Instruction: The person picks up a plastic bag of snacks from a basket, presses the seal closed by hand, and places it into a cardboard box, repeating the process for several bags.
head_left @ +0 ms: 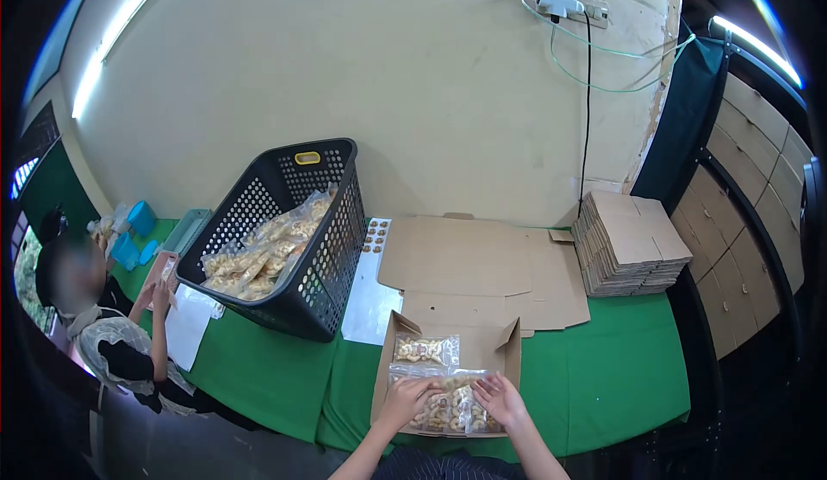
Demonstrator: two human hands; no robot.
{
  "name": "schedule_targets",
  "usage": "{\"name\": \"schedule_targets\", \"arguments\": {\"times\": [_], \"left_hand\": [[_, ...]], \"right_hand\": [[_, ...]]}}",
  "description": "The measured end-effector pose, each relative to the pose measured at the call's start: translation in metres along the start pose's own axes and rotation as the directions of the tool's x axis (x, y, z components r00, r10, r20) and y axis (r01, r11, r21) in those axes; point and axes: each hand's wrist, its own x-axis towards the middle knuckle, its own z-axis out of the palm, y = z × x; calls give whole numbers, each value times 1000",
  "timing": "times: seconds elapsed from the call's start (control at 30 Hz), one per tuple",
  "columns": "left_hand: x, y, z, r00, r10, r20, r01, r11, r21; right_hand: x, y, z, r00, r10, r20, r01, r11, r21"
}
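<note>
An open cardboard box [379, 385] sits at the table's front edge, holding several clear bags of cashews. One bag of cashews [424, 351] lies flat in its far left part; others fill the near part, partly hidden by my hands. My left hand [409, 401] reaches over the box's left side, its fingers bent onto the edge of a bag of cashews [461, 380] between my hands. On the right side, my right hand [501, 400] has its fingers apart at that bag's other end, palm partly showing.
Behind the box lies a flat cardboard sheet [465, 260], with stacked folded cardboard [633, 243] to its right. A black crate [323, 282] holding filled bags stands left, beside a white sheet [366, 312]. Another person [121, 342] works at the far left near blue containers [127, 250].
</note>
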Motion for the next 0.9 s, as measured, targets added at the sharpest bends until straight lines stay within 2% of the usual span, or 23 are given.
{"name": "schedule_targets", "arguments": {"times": [0.07, 0.13, 0.17, 0.23, 0.27, 0.33, 0.37, 0.47, 0.57, 0.67, 0.77, 0.87, 0.9], "left_hand": [[0, 3, 7, 990, -134, -47, 130, 988, -86], [5, 10, 6, 961, -273, -46, 257, 940, -224], [3, 2, 15, 950, -311, -18, 295, 916, -271], [6, 8, 14, 888, -454, 79, 447, 808, -384], [8, 9, 14, 847, -515, 133, 517, 739, -432], [4, -9, 37, 845, -489, 216, 534, 774, -341], [2, -19, 50, 840, -478, 257, 539, 789, -295], [17, -14, 68, 819, -525, 230, 574, 751, -327], [29, -29, 95, 903, -421, 91, 430, 892, -137], [48, -34, 106, 891, -439, 116, 450, 887, -103], [60, -57, 116, 891, -447, 71, 450, 892, -32], [63, -84, 116, 844, -483, 234, 449, 874, 185], [64, -84, 114, 793, -532, 296, 446, 839, 312]], "right_hand": [[-13, 4, 9, 980, -198, 36, 199, 923, -328], [-18, 6, 15, 912, -382, 153, 384, 659, -647], [-11, 3, 7, 957, -250, 144, 287, 780, -556], [-13, -2, 6, 939, -310, 146, 312, 593, -742], [-12, -4, 7, 928, -339, 154, 312, 484, -818], [-10, -9, 9, 772, -556, 309, 399, 44, -916], [-8, -11, 8, 672, -615, 412, 383, -187, -905], [14, -16, -9, 754, -601, 265, 277, -75, -958], [35, -24, -23, 865, -476, 157, 81, -176, -981], [46, -21, -13, 727, -596, 341, 86, -414, -906], [64, -29, -3, 871, -473, 136, -50, -361, -931], [86, -22, -10, 814, -525, 246, 9, -412, -911], [89, -21, -7, 827, -518, 218, -5, -395, -919]]}}
